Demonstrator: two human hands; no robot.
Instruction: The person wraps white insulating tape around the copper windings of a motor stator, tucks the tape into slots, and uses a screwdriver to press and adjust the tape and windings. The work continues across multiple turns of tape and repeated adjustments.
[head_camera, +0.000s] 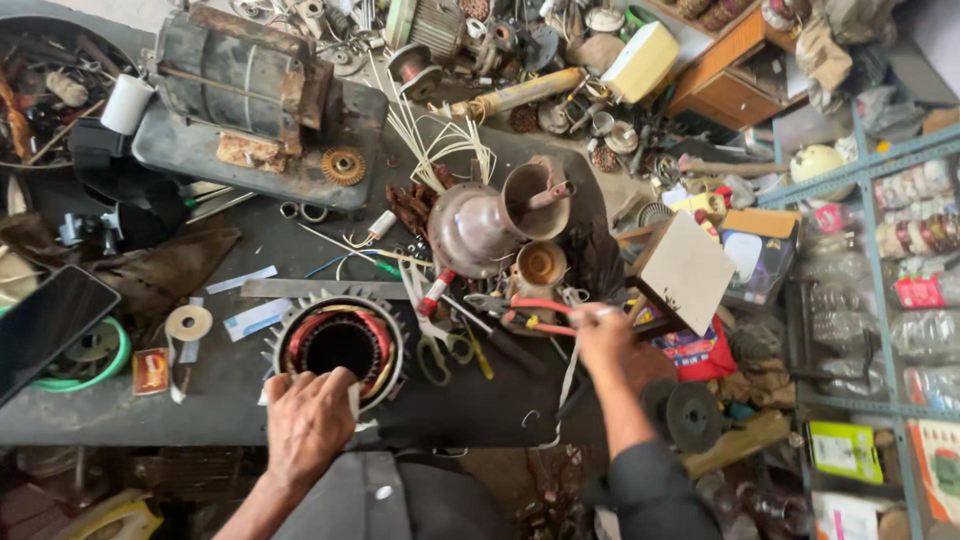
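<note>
At six o'clock on the dark workbench (200, 400), the left hand (308, 420) grips the rim of a finned motor stator (340, 345). At three o'clock from it, the right hand (603, 335) pinches white tape (568, 385) beside red-handled pliers (535, 312).

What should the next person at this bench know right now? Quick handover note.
Left hand: resting on the near rim of the stator, fingers on a white strip at its edge.
Right hand: out at the red-handled pliers, touching the handle ends; a firm grip cannot be told.
Stator sits on the dark bench, copper windings in place. Scissors lie just right of it, the motor cover behind.
Done or left: cannot tell from this view.
</note>
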